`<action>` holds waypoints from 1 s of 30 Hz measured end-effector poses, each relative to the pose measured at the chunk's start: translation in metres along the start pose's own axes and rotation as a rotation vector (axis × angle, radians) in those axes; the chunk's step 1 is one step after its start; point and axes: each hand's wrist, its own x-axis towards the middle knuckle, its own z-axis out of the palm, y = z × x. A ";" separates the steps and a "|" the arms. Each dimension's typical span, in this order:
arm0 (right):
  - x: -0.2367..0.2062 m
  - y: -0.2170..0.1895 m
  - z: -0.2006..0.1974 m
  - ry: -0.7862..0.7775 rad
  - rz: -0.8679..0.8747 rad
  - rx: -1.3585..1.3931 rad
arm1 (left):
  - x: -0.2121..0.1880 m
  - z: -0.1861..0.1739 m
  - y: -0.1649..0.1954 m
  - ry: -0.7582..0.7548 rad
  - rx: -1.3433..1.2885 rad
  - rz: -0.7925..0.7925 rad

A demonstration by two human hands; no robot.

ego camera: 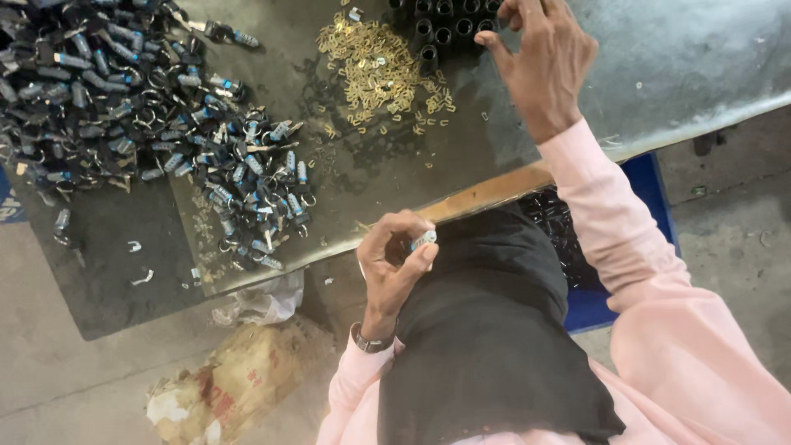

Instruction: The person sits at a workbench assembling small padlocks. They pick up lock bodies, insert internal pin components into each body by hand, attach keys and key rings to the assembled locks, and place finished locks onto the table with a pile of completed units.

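Two bare hands are working at the grey tabletop [676, 66]. The left hand [395, 259] is hanging just past the near edge of the tabletop, its grip clenched on a small silver-and-blue part [423, 240] pinched between thumb and fingertips. The right hand [540, 53] is reaching over the far side of the tabletop, fingers curled loosely above a cluster of black tubes [441, 29]; whether that grip is grasping anything cannot be told. A scatter of small brass pieces [375, 70] is lying on the tabletop just beside the black tubes. A large heap of dark metal parts [124, 107] is covering the tabletop's other end. A blue crate [634, 185] is sitting below the tabletop's near edge.
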 end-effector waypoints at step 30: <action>-0.133 -0.099 -0.069 -0.067 0.547 1.518 | -0.001 -0.001 -0.027 -0.049 -0.511 -0.448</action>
